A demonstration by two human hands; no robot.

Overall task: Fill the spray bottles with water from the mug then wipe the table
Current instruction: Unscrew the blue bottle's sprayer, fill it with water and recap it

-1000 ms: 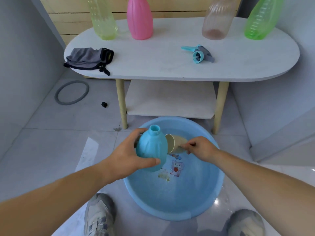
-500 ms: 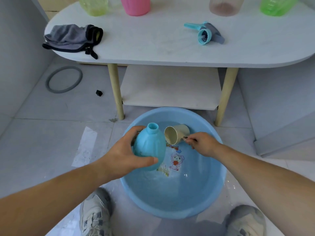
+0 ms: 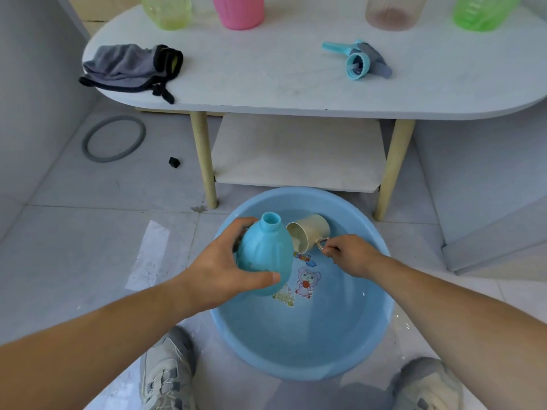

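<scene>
My left hand (image 3: 225, 270) grips a light blue spray bottle (image 3: 265, 255) without its cap, held upright over a blue basin (image 3: 370, 344) of water on the floor. My right hand (image 3: 350, 255) pinches the handle of a beige mug (image 3: 309, 232), tipped on its side with its mouth next to the bottle's neck. On the white table (image 3: 281, 84) lie the blue spray head (image 3: 358, 62) and a grey cloth (image 3: 130, 68). Yellow-green (image 3: 167, 10), pink (image 3: 238, 10), brownish clear (image 3: 390, 11) and green (image 3: 482, 11) bottles stand along the table's far edge.
The table has wooden legs (image 3: 204, 161) and a lower shelf (image 3: 299, 152). A grey ring (image 3: 114, 139) and a small black piece (image 3: 174, 162) lie on the tiled floor to the left. My shoes (image 3: 167, 374) flank the basin. Walls close in on both sides.
The view has shifted down and closer to the basin. The mug has drawn slightly away from the bottle's neck, still tipped. My left hand keeps its grip on the bottle.
</scene>
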